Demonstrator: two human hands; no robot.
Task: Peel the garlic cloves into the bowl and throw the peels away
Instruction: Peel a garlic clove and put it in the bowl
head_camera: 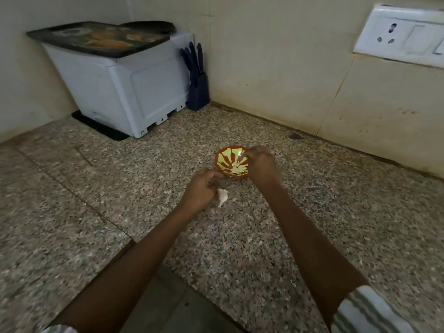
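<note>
The right hand (260, 164) covers the right rim of the bowl (224, 156), and its curled fingers hide whatever they may pinch. The left hand (204, 188) folds its fingertips inward, so nothing between them can be made out. The white piece (221, 197) just beside it on the desk (264, 236) is too small to tell as clove or peel. Pale bits in the bowl blur into its yellow pattern. The switch plate (403, 34) is cut by the right edge, the striped right sleeve (365, 311) by the bottom edge. The knife block (198, 92) hides its blades.
</note>
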